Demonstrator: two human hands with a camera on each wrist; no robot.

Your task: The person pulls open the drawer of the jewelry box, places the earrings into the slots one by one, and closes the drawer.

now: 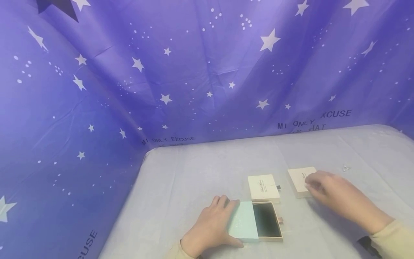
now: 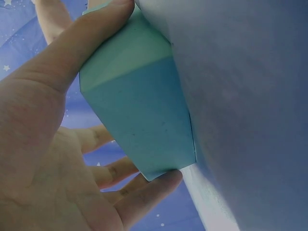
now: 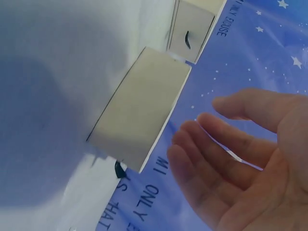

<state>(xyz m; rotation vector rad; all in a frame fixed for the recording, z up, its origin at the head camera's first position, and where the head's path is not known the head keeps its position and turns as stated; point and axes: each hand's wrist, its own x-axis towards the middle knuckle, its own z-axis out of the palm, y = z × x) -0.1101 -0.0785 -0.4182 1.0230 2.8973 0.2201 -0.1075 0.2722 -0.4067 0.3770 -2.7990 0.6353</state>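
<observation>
My left hand [image 1: 211, 225] grips a mint-green drawer-style gift box [image 1: 244, 222], thumb along its near side and fingers round the far side. The box's drawer [image 1: 267, 220] is slid partly out to the right, showing a black inside and a small pinkish pull tab. In the left wrist view, the thumb and fingers span the mint box's end [image 2: 139, 115]. Above the right end of a cream gift box [image 1: 297, 181] hovers my right hand [image 1: 334, 190], fingers loosely bent and holding nothing. The right wrist view shows a gap between that hand [image 3: 240, 159] and the box [image 3: 139, 106].
A second cream box [image 1: 263, 187] with a dark pull tab lies just behind the mint one. Small shiny pieces [image 1: 346, 168] lie at the right on the grey cloth-covered table [image 1: 181, 180]. A purple star-patterned curtain [image 1: 207, 64] hangs behind and to the left.
</observation>
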